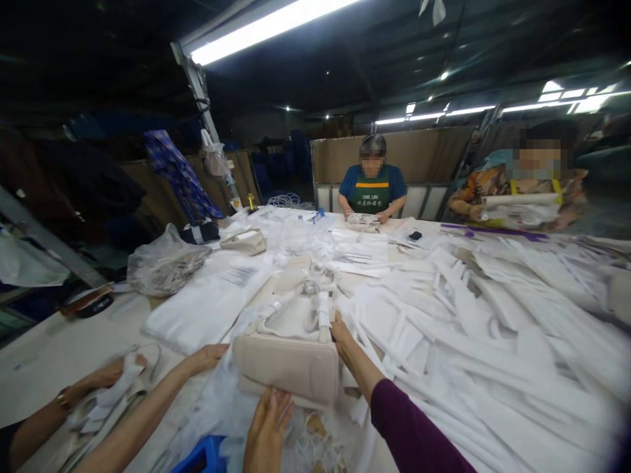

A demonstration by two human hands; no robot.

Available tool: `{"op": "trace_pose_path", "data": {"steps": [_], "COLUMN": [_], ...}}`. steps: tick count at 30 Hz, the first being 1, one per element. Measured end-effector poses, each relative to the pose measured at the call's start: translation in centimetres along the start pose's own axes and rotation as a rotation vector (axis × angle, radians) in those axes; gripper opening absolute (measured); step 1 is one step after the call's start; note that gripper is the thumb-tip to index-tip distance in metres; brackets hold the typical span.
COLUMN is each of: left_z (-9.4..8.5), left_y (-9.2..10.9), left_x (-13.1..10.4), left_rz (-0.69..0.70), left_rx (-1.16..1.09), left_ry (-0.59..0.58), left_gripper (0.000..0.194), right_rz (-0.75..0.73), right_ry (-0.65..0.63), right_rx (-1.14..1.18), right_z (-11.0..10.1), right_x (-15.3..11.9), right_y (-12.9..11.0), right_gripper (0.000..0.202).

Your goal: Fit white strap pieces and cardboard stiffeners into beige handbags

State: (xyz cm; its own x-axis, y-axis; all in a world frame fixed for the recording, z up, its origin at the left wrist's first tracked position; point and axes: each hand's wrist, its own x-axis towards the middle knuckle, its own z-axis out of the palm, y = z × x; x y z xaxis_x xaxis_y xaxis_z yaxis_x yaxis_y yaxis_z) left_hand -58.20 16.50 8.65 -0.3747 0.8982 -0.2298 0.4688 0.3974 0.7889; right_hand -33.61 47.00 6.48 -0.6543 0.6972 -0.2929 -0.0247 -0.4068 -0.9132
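Note:
A beige handbag [286, 364] with white wrapping round its handle is in front of me, its long side facing me. At its lower edge, my left hand [269, 420] has its fingers pressed to the bag, thumb side hidden. My right hand [340, 332], below a purple sleeve, grips the bag's far right side near the handle base; its fingertips are partly hidden. Clear plastic wrapping [211, 407] lies beside and under the bag.
A co-worker's arms [162, 394] reach in from the left, near a strapped item. White padded packs [207, 302] lie beyond. White strips [444, 341] cover the right side. A blue object [202, 454] is at the bottom edge. Two people work across the table [404, 240].

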Motion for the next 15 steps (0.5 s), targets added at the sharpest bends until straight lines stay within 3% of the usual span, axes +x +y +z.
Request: {"op": "trace_pose_path", "data": {"steps": [5, 8, 12, 14, 15], "left_z": [0.5, -0.2, -1.1, 0.8, 2.8], "left_y": [3.3, 5.2, 7.1, 8.1, 8.6], "left_x": [0.6, 0.7, 0.4, 0.3, 0.3], "left_rz": [0.048, 0.021, 0.000, 0.014, 0.027], "left_rx": [-0.011, 0.051, 0.082, -0.021, -0.103], "left_ry": [0.021, -0.106, -0.106, -0.018, 0.036], "left_gripper": [0.030, 0.020, 0.017, 0.024, 0.032], "right_rz": [0.000, -0.014, -0.032, -0.057, -0.080], "right_ry": [0.044, 0.081, 0.140, 0.176, 0.186], "right_rx": [-0.132, -0.203, -0.321, -0.355, -0.360], "right_z": [0.1, -0.1, -2.1, -4.2, -5.6], "right_x": [0.1, 0.0, -1.9, -4.6, -6.6], "right_y": [-0.3, -1.0, -2.2, -2.1, -1.6], "right_gripper": [0.048, 0.042, 0.031, 0.027, 0.027]}}
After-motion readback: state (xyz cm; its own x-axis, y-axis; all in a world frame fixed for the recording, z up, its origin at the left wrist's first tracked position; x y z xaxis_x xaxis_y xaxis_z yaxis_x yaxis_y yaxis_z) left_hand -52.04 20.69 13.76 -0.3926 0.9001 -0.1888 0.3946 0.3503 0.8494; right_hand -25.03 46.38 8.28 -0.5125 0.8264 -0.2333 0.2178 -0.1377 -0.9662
